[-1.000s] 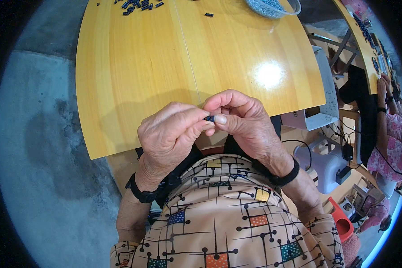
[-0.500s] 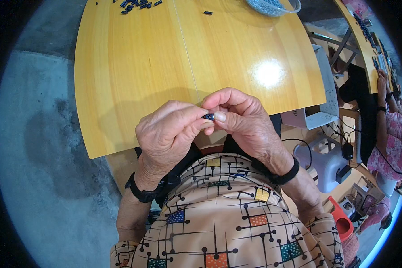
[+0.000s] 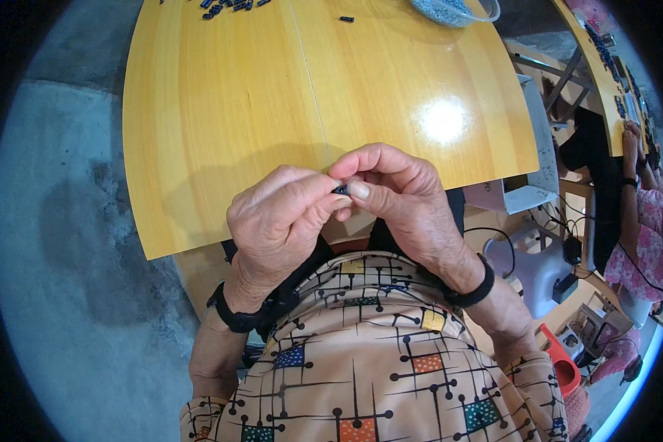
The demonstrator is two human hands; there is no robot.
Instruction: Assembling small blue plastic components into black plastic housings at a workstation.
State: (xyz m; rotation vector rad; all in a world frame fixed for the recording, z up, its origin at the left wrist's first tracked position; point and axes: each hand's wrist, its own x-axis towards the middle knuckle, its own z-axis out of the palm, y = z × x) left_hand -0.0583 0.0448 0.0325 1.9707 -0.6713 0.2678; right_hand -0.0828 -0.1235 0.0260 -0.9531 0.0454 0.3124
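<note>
Between my fingertips, over the near edge of the wooden table (image 3: 228, 96), is a small dark cylindrical part (image 3: 340, 190). My left hand (image 3: 276, 210) pinches its left end between thumb and forefinger. On its right end press the thumb and forefinger of my right hand (image 3: 401, 195). Most of the part is covered by the fingers, so its exact kind cannot be made out. Several similar dark parts (image 3: 232, 6) lie in a loose group at the table's far left, and one single dark part (image 3: 347, 19) lies apart, right of the table's seam.
A clear bowl (image 3: 486, 13) of small bluish pieces stands at the far right of the table. Right of the table are an open white box (image 3: 541, 147), a pale plastic stool (image 3: 527, 261) and cables. Another person's hand (image 3: 630, 140) is at a second table (image 3: 604, 88).
The small dark part has turned or shifted slightly between my fingertips, and less of it shows. Both hands otherwise keep their pinch in nearly the same place.
</note>
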